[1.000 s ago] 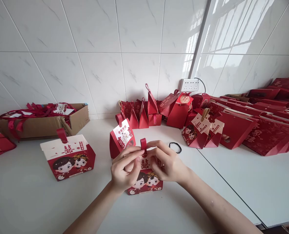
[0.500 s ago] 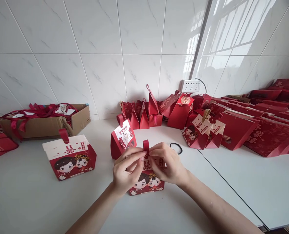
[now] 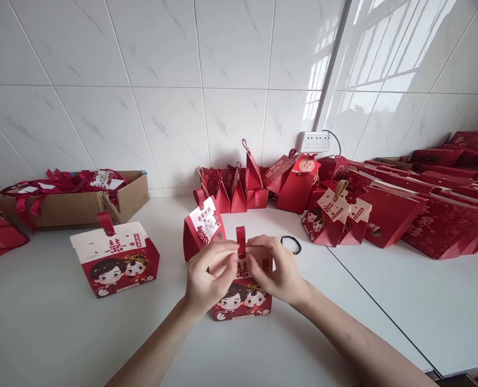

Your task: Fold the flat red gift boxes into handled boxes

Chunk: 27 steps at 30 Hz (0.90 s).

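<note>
A red and white paper gift box [image 3: 243, 302], printed with two cartoon faces, stands upright on the table in front of me. A red ribbon loop [image 3: 241, 239] sticks up from its top edge. My left hand [image 3: 210, 275] pinches the top edge to the left of the loop, thumb in front and fingers behind. On the loop's other side, my right hand [image 3: 278, 272] grips the same edge in the same way. The fingertips behind the box are hidden. Just behind my left hand is another red box with a white tag [image 3: 207, 221].
A matching gift box [image 3: 120, 260] stands to the left. Behind it, a cardboard carton [image 3: 130, 207] holds red ribbons and tags. A black band [image 3: 291, 246] lies right of my hands. Several red boxes [image 3: 297, 185] line the wall, and rows of red bags [image 3: 444, 220] fill the right.
My fingers have moved off the ribbon loop to either side along the box's top edge. More of the white top panel shows between my thumbs. The box stays in place.
</note>
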### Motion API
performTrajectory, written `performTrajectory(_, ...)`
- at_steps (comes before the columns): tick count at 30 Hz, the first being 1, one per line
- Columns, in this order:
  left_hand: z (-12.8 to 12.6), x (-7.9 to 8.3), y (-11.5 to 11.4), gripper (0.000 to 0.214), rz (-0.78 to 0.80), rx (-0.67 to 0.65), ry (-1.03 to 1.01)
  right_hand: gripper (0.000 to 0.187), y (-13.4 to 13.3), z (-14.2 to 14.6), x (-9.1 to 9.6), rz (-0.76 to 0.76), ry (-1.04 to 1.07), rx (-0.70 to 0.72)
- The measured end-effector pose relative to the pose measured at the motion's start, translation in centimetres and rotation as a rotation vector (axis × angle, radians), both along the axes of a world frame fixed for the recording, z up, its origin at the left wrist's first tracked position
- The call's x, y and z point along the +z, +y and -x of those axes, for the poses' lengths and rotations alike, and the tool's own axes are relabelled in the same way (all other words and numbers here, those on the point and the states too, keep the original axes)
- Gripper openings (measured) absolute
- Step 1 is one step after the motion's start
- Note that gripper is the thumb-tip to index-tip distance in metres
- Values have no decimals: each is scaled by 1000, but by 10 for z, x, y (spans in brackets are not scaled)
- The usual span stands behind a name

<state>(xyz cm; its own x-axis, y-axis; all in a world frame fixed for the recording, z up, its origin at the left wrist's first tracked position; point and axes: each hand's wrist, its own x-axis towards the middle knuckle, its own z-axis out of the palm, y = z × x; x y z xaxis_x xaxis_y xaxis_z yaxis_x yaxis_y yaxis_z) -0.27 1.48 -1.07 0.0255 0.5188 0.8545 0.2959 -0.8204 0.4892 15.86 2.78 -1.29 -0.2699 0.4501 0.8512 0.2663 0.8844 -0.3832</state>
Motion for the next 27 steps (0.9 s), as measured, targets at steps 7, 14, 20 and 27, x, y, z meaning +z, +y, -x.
performTrajectory(7, 1, 2, 1, 26, 134, -93, -60, 23, 1, 1, -2, 48, 20, 19)
performTrajectory(14, 1, 2, -2, 18, 192, -27, -28, 22, -2, 1, -2, 110, 33, 43)
performTrajectory(20, 0, 4, -2, 23, 494, -47, -161, 22, -3, 2, 0, 183, 72, 98)
performTrajectory(27, -1, 13, -2, 16, 481, -93, -97, 19, -2, 2, 0, 260, 95, 113)
